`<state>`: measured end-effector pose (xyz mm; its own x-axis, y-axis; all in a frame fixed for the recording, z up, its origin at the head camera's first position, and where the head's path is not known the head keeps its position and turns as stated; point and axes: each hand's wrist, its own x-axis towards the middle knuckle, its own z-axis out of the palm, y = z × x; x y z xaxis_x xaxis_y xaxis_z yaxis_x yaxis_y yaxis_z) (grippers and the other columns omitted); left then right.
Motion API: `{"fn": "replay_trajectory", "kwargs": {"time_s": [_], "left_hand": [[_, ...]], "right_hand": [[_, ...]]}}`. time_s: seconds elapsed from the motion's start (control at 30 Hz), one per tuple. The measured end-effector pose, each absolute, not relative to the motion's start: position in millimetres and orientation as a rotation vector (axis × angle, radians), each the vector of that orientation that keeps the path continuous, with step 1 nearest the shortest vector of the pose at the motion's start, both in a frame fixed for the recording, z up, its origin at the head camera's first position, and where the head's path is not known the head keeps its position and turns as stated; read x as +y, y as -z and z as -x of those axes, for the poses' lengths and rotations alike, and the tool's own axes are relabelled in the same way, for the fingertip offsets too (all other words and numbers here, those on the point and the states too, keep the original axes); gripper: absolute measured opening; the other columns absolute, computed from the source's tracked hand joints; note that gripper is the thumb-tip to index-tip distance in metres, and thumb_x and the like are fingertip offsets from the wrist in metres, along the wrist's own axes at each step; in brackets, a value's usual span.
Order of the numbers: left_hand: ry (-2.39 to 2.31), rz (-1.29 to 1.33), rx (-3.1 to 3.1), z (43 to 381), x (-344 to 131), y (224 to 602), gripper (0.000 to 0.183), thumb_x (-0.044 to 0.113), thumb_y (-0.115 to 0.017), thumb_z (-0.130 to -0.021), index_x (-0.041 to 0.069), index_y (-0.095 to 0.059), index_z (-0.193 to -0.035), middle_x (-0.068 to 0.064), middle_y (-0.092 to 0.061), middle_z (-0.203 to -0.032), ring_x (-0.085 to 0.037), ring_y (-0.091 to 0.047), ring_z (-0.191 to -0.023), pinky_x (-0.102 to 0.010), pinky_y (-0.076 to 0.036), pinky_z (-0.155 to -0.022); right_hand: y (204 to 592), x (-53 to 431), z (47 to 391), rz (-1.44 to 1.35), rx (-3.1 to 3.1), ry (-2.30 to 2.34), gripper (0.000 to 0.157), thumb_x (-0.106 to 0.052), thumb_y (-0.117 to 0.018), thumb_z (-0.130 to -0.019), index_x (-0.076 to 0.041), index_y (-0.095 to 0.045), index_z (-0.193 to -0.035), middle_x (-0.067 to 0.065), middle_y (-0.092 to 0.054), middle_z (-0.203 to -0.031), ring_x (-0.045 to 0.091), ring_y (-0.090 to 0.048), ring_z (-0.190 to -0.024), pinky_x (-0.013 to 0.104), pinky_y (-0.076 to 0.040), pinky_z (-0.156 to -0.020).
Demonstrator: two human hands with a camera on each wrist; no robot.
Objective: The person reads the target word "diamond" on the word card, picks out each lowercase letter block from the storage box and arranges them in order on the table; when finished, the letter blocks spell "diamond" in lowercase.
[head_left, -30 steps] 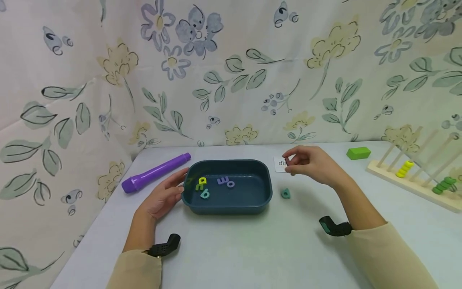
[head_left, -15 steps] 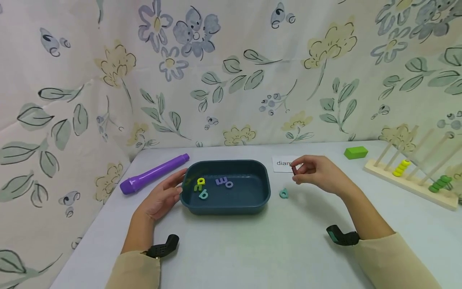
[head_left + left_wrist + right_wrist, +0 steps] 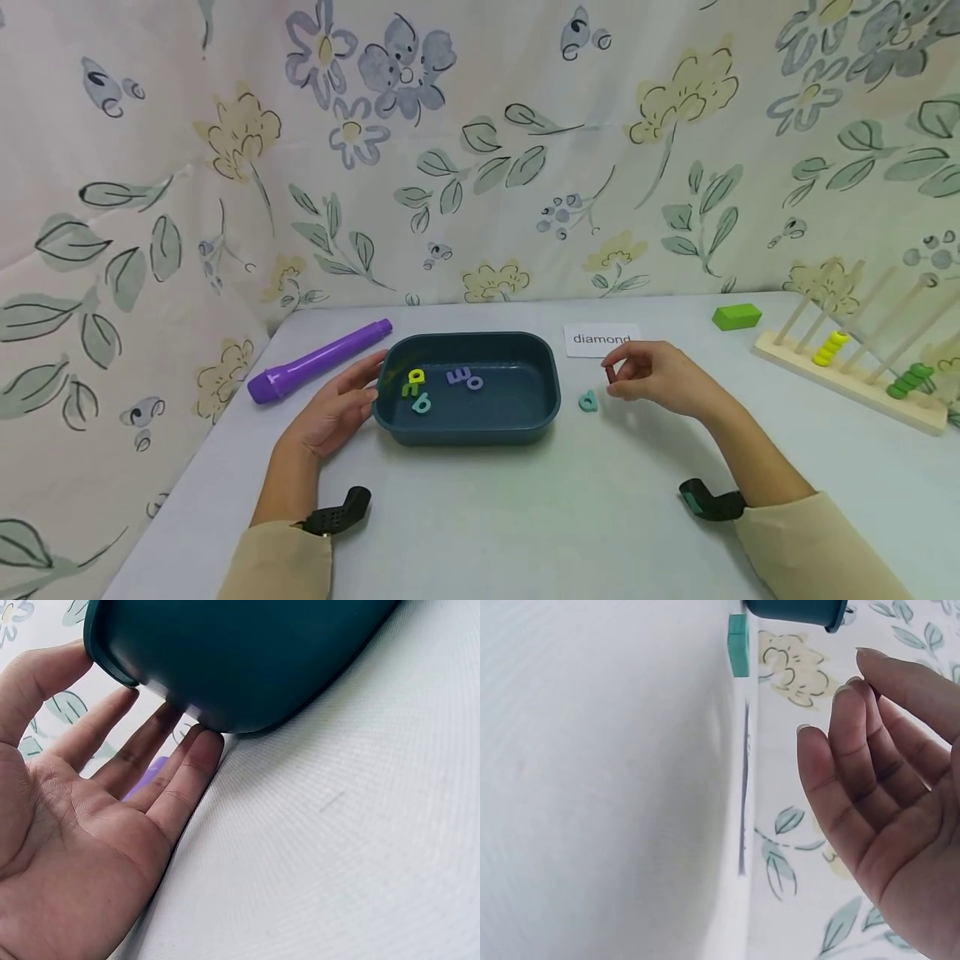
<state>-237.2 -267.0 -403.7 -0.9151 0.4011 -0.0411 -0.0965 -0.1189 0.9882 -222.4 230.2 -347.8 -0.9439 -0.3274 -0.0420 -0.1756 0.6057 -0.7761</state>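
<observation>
A dark blue-green tray (image 3: 517, 404) stands on the white table, with several small plastic letters, such as a purple m (image 3: 458, 376) and a yellow letter (image 3: 416, 377), inside. My left hand (image 3: 333, 417) rests against the tray's left end, its thumb at the rim and its fairly straight fingers along the wall, as the left wrist view also shows. Between thumb and forefinger, my right hand (image 3: 660, 379) pinches a small dark red piece (image 3: 611, 373), seen edge-on. A teal letter (image 3: 588, 402) lies on the table between that hand and the tray. In the right wrist view, the fingers mostly hide the red piece.
Behind the right hand lies a white card (image 3: 581, 330) reading "diamond". A purple microphone-shaped stick (image 3: 322, 361) is at the left. To the right are a green block (image 3: 737, 317) and a wooden peg rack (image 3: 855, 383) with beads. A floral cloth (image 3: 480, 208) hangs behind.
My right hand has moved down from over the card and nearer to the teal letter, still pinching the dark red piece. The card's word is now uncovered. The left hand stays at the tray.
</observation>
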Motion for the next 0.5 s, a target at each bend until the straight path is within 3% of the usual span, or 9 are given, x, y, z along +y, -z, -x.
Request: {"fn": "replay_trajectory", "kwargs": {"time_s": [0.17,0.5], "left_hand": [[-2.102,-0.339,1.822,236.9,-266.1,403.8,0.066,0.007,-0.054,-0.103,0.012,-0.029,-0.164,-0.014,-0.021,-0.169,-0.017,-0.050,-0.139,-0.022,-0.049,-0.107],[-2.108,-0.326,1.816,236.8,-266.0,404.3,0.065,0.004,-0.052,-0.104,0.012,-0.029,-0.164,-0.014,-0.022,-0.169,-0.016,-0.051,-0.138,-0.022,-0.048,-0.108]], "right_hand": [[354.0,230.5,223.8,0.411,2.623,1.227,0.040,-0.016,-0.082,-0.087,-0.002,-0.068,-0.122,0.007,-0.064,-0.088,0.020,-0.058,-0.081,0.025,-0.050,-0.066],[366.4,233.3,227.5,0.418,2.594,1.172,0.036,-0.015,-0.081,-0.087,-0.002,-0.069,-0.118,0.007,-0.061,-0.087,0.020,-0.059,-0.077,0.027,-0.052,-0.064]]}}
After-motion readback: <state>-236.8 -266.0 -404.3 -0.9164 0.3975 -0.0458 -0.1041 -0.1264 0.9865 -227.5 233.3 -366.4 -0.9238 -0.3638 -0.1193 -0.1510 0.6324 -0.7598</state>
